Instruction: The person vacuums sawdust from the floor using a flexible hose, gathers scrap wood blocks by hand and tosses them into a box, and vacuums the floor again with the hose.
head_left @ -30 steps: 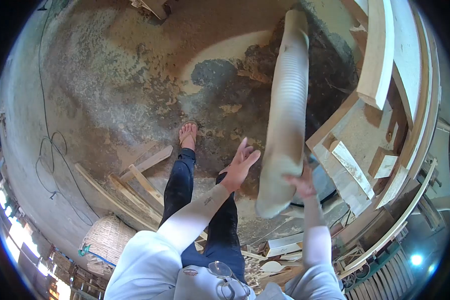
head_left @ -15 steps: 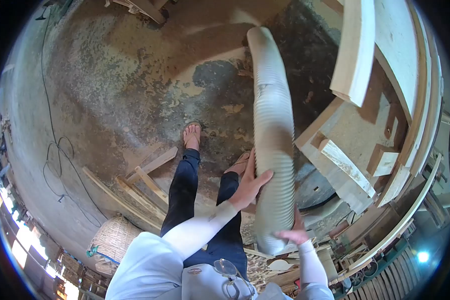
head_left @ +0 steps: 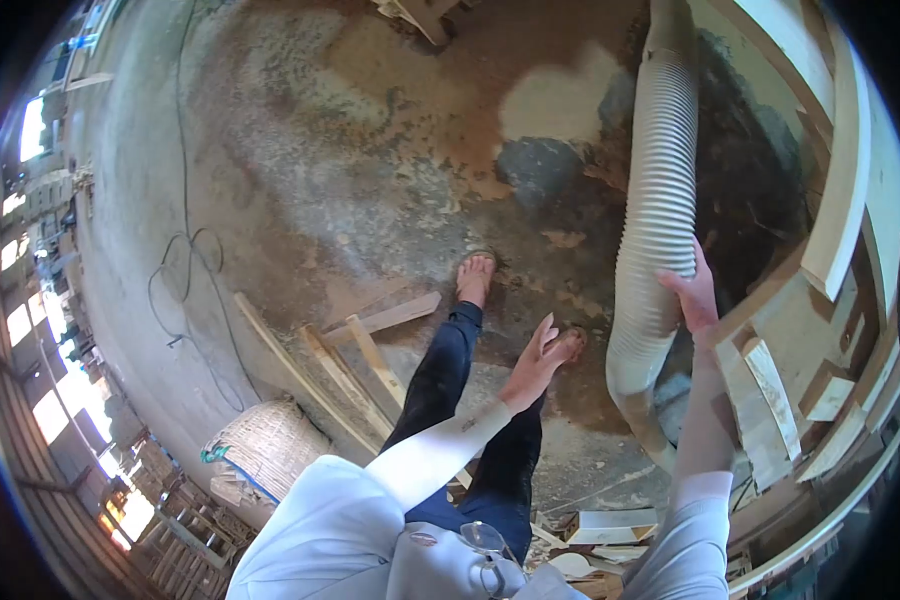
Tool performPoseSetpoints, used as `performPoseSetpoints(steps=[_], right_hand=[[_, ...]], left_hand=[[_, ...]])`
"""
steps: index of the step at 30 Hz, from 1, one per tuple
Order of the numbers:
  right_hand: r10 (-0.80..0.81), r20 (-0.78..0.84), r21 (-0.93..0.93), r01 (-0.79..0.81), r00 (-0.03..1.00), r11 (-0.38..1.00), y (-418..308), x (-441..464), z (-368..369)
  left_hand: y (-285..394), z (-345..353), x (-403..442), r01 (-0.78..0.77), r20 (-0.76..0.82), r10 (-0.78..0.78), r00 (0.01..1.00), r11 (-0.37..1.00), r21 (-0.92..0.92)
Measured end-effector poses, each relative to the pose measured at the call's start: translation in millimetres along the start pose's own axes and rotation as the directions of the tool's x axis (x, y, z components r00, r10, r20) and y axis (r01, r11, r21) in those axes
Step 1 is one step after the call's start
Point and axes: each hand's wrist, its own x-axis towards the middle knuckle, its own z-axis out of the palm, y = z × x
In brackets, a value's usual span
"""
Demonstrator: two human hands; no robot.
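Note:
A thick, ribbed, pale flexible hose [head_left: 660,180] runs from the top edge down to the right of my legs, bending near its lower part. My right hand [head_left: 697,290] is wrapped against the hose's right side, its thumb on the ribs and its other fingers partly hidden behind. My left hand [head_left: 545,368] is off the hose, to its left and above my knee, with fingers apart and nothing in it.
Curved wooden frame parts [head_left: 838,160] stand close on the right. Wood strips [head_left: 345,375] lie on the floor left of my legs, near a woven basket [head_left: 267,447]. A black cable [head_left: 185,240] trails over the floor farther left. Scrap wood [head_left: 610,527] lies low at centre right.
Half a second ago both hands were on the hose. My left hand has come off it, and my right hand grips higher up. The hose has shifted right and up, and the view has turned.

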Motion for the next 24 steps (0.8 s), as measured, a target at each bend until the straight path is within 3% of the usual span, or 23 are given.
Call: performPoseSetpoints(steps=[3,5,7,9,11,13,14,16,20,24], right_hand=[[0.028,0.024,0.028,-0.028,0.999,0.999,-21.8,-48.4,28.1],[0.028,-0.018,-0.093,-0.029,0.999,0.995,-15.1,-97.3,36.2],[0.197,-0.143,-0.129,-0.216,0.97,0.968,27.4,-174.2,30.8],[0.327,0.076,-0.228,-0.303,0.942,0.925,43.5,-232.8,13.1],[0.499,0.082,-0.098,-0.491,0.863,0.865,-23.1,-279.5,52.4],[0.505,0.051,-0.104,-0.498,0.862,0.861,-26.3,-329.7,63.1],[0.507,0.059,-0.052,-0.504,0.86,0.862,-37.2,-345.7,72.7],[0.483,0.103,-0.145,-0.467,0.87,0.872,-34.3,-374.1,67.3],[0.529,0.11,-0.156,-0.511,0.842,0.846,-36.6,-380.0,63.3],[0.417,0.103,-0.177,-0.396,0.903,0.901,-22.9,-328.2,56.9]], left_hand=[[15.0,3.1,25.2,-0.036,0.033,0.038,0.999,0.996,-0.081],[33.9,12.7,43.1,-0.034,0.028,0.038,0.999,0.99,-0.135],[49.8,29.0,55.0,-0.023,0.046,0.031,0.998,0.985,-0.171],[70.2,41.0,45.8,-0.083,0.03,0.092,0.995,0.973,-0.216],[75.9,51.3,22.2,-0.104,0.137,0.136,0.981,0.97,-0.221],[71.9,60.5,-6.5,-0.145,0.214,0.192,0.958,0.965,-0.217],[63.2,62.9,-28.2,-0.142,0.177,0.156,0.972,0.986,-0.087],[54.2,63.9,-58.1,-0.126,0.141,0.119,0.983,0.991,0.045],[51.0,66.9,-69.1,-0.081,0.059,0.08,0.995,0.997,0.006],[88.7,68.3,-27.7,-0.168,0.059,0.175,0.983,0.98,-0.104]])
